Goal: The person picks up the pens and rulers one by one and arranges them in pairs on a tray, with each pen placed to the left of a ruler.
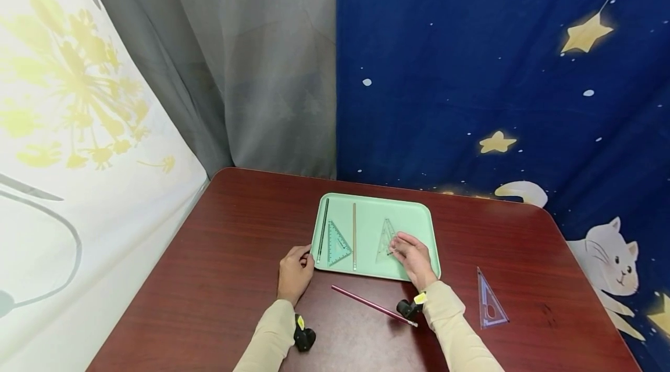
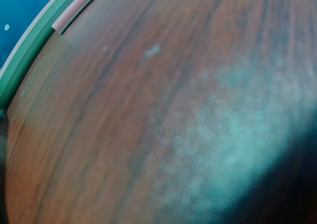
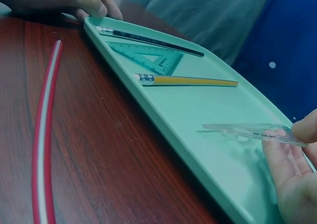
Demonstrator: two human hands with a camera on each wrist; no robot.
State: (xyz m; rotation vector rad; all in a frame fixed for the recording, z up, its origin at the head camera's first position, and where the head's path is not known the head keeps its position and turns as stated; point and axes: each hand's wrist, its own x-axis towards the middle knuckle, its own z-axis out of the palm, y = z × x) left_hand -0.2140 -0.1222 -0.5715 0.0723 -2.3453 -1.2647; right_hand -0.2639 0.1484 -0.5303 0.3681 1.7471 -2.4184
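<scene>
My right hand (image 1: 413,257) pinches a clear set square (image 1: 385,238) between thumb and fingers over the right half of the green tray (image 1: 374,200). The right wrist view has this set square (image 3: 247,131) tilted just above the tray floor. At the tray's near left corner, my left hand (image 1: 295,273) grips the rim with thumb and fingers. On the tray lie a black pencil (image 1: 323,231), a green set square (image 1: 337,245) and a yellow pencil (image 1: 354,237), side by side from the left.
A red pencil (image 1: 371,304) lies slantwise on the brown table (image 1: 235,226) in front of the tray, partly under the right wrist's camera. A purple-tinted set square (image 1: 491,305) rests to the right of the right forearm. Curtains (image 1: 460,70) hang behind the table.
</scene>
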